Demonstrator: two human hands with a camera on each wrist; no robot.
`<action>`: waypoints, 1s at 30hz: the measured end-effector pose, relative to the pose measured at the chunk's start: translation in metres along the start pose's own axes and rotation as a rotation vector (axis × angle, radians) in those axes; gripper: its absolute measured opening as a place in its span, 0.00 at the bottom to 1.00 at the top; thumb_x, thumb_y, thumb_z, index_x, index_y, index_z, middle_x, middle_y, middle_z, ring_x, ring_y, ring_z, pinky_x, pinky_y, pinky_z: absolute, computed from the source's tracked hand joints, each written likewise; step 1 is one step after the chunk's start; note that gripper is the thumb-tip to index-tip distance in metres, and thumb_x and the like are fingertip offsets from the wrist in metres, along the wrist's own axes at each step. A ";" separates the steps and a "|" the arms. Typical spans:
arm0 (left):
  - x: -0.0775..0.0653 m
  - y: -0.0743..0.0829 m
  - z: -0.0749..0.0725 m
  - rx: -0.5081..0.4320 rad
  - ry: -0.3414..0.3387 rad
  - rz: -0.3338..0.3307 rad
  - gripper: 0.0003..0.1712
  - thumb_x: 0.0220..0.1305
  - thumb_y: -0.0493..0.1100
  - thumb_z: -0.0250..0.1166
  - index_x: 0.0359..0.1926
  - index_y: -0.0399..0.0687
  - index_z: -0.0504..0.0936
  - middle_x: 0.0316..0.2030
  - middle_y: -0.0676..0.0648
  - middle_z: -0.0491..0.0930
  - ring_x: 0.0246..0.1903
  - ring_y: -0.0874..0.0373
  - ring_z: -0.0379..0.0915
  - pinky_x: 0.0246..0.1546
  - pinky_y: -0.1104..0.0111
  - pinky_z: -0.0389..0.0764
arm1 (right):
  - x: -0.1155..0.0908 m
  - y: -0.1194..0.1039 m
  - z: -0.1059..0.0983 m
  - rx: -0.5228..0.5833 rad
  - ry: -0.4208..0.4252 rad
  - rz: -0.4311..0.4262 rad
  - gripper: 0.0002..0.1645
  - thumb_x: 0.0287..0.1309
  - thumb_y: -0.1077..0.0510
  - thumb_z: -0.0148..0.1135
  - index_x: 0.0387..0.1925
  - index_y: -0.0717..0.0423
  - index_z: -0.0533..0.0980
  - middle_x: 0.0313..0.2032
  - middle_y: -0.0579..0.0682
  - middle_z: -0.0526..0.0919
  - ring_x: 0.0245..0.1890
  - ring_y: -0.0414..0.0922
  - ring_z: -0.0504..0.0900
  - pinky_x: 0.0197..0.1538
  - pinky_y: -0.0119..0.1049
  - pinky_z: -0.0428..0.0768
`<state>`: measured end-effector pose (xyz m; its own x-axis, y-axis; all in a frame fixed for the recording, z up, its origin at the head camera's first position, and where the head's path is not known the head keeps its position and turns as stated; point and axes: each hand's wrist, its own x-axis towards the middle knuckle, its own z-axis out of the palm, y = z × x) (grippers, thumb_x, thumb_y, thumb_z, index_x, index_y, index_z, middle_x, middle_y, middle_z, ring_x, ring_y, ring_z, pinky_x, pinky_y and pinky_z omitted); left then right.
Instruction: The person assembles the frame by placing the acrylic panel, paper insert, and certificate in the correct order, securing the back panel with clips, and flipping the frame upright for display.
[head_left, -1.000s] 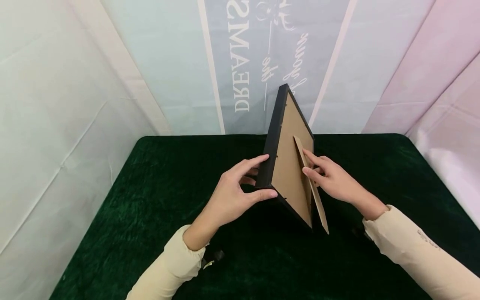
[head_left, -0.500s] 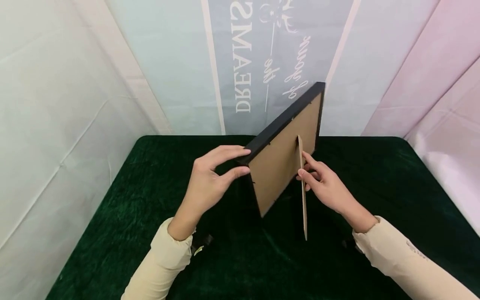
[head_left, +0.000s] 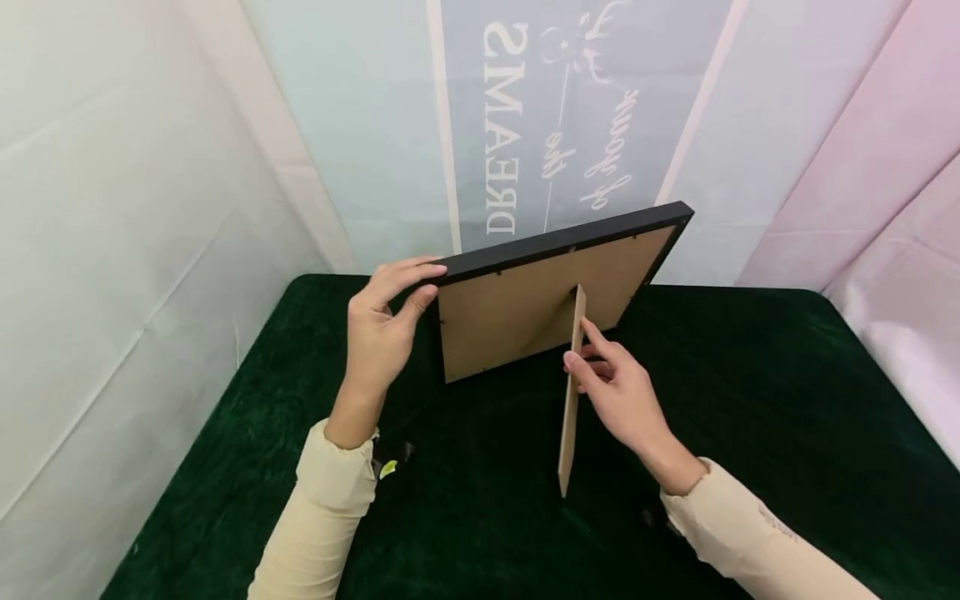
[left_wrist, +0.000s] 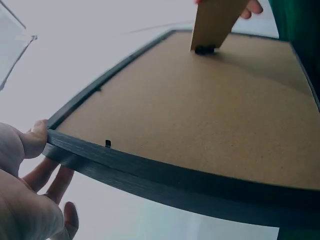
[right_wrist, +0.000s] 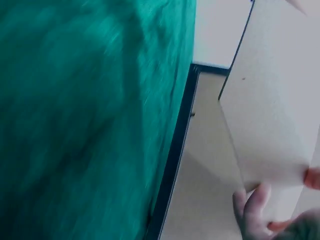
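A black picture frame with a brown backing board stands tilted on the green cloth, its back toward me. My left hand grips its upper left corner, thumb on the back side and fingers over the outer edge; the left wrist view shows the same corner pinched. From the backing a brown easel stand swings out on a black hinge. My right hand pinches this stand near its upper part, between thumb and fingers. In the right wrist view the stand's flat face covers part of the backing.
Dark green velvet cloth covers the table. Behind it hangs a pale backdrop with mirrored lettering, and white fabric closes off the left side. Small black metal tabs stick out along the frame's inner edge.
The frame has turned from nearly edge-on to showing its back broadly, its left corner swinging left and away with my left hand. My right hand and the stand have shifted left.
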<state>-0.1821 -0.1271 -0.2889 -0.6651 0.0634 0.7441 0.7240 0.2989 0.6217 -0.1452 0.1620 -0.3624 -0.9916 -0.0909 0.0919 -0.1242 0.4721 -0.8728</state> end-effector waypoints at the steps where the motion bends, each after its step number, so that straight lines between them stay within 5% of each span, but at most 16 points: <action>1: 0.002 -0.003 -0.002 0.013 0.013 0.002 0.12 0.64 0.32 0.65 0.48 0.40 0.87 0.52 0.41 0.84 0.55 0.52 0.77 0.60 0.63 0.73 | 0.001 -0.002 0.004 0.004 0.007 0.024 0.39 0.69 0.37 0.53 0.77 0.35 0.55 0.56 0.55 0.76 0.48 0.48 0.85 0.44 0.38 0.85; 5: 0.006 -0.020 -0.009 0.014 0.024 -0.061 0.11 0.65 0.35 0.64 0.47 0.40 0.87 0.52 0.42 0.85 0.54 0.57 0.77 0.52 0.68 0.71 | 0.007 -0.006 0.022 0.040 0.009 0.110 0.45 0.65 0.32 0.57 0.76 0.36 0.51 0.58 0.56 0.72 0.53 0.51 0.83 0.45 0.40 0.85; 10: 0.005 -0.032 -0.015 -0.045 -0.040 -0.140 0.11 0.65 0.33 0.64 0.47 0.39 0.87 0.52 0.41 0.83 0.53 0.64 0.76 0.34 0.71 0.66 | 0.015 -0.002 0.033 0.068 0.004 0.132 0.51 0.63 0.33 0.60 0.74 0.41 0.44 0.57 0.57 0.69 0.52 0.51 0.83 0.45 0.41 0.84; 15: 0.007 -0.029 -0.018 -0.041 -0.106 -0.116 0.11 0.65 0.32 0.65 0.48 0.38 0.87 0.53 0.40 0.82 0.54 0.64 0.75 0.40 0.70 0.69 | 0.022 0.005 0.019 0.018 -0.047 0.050 0.49 0.65 0.37 0.60 0.72 0.48 0.44 0.61 0.59 0.63 0.56 0.55 0.79 0.53 0.49 0.80; 20: 0.011 -0.025 -0.018 -0.031 -0.130 -0.098 0.12 0.64 0.31 0.65 0.47 0.38 0.87 0.53 0.40 0.82 0.54 0.64 0.74 0.43 0.70 0.70 | 0.029 0.014 -0.010 0.060 -0.131 -0.133 0.40 0.69 0.50 0.59 0.72 0.53 0.50 0.62 0.61 0.65 0.57 0.55 0.78 0.55 0.41 0.79; 24: 0.012 -0.020 -0.019 0.017 -0.150 -0.087 0.12 0.64 0.32 0.66 0.48 0.41 0.87 0.54 0.42 0.81 0.55 0.60 0.73 0.45 0.66 0.71 | 0.032 0.015 -0.037 0.215 -0.197 -0.386 0.36 0.66 0.67 0.60 0.70 0.61 0.56 0.57 0.60 0.71 0.54 0.46 0.81 0.50 0.29 0.81; 27: 0.010 -0.010 -0.019 0.154 -0.167 -0.034 0.12 0.63 0.34 0.67 0.48 0.44 0.88 0.54 0.43 0.80 0.55 0.54 0.74 0.47 0.62 0.74 | 0.038 0.006 -0.064 0.219 -0.062 -0.630 0.34 0.55 0.74 0.67 0.62 0.74 0.65 0.49 0.58 0.78 0.47 0.41 0.83 0.45 0.27 0.81; 30: 0.009 0.003 -0.018 0.303 -0.172 0.043 0.12 0.63 0.34 0.67 0.48 0.46 0.88 0.53 0.42 0.79 0.55 0.49 0.74 0.48 0.58 0.76 | 0.050 -0.006 -0.096 0.057 0.188 -0.789 0.29 0.51 0.63 0.76 0.51 0.75 0.75 0.43 0.52 0.82 0.42 0.37 0.80 0.41 0.24 0.75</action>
<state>-0.1827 -0.1429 -0.2763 -0.6753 0.2339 0.6995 0.6816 0.5602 0.4707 -0.1970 0.2389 -0.3060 -0.6027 -0.2272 0.7649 -0.7923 0.2842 -0.5399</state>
